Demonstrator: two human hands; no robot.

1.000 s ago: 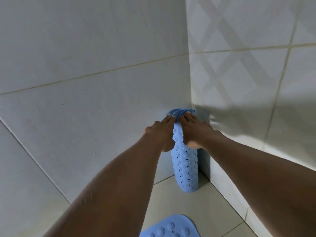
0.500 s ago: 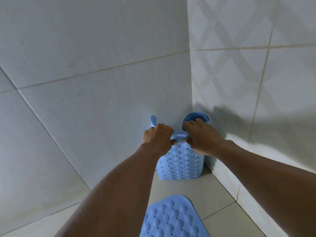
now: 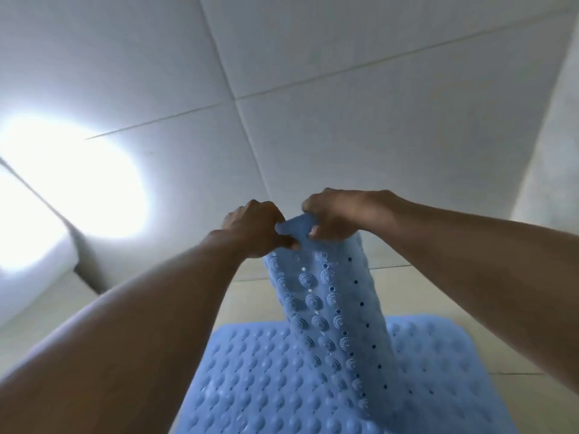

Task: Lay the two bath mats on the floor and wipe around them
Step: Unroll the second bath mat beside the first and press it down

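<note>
Blue rolled mat (image 3: 332, 311) hangs at frame centre, long axis downward, above the flat mat (image 3: 250, 371) at the bottom. Left hand (image 3: 253, 228) and right hand (image 3: 341, 216) pinch its top edge, equally near.

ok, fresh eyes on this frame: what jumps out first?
The hanging blue bath mat at centre, its top edge gripped by the left hand and right hand. Below it, the flat blue bath mat lies on the floor at the bottom. A bright white glare blows out the tiled wall on the left.
</note>
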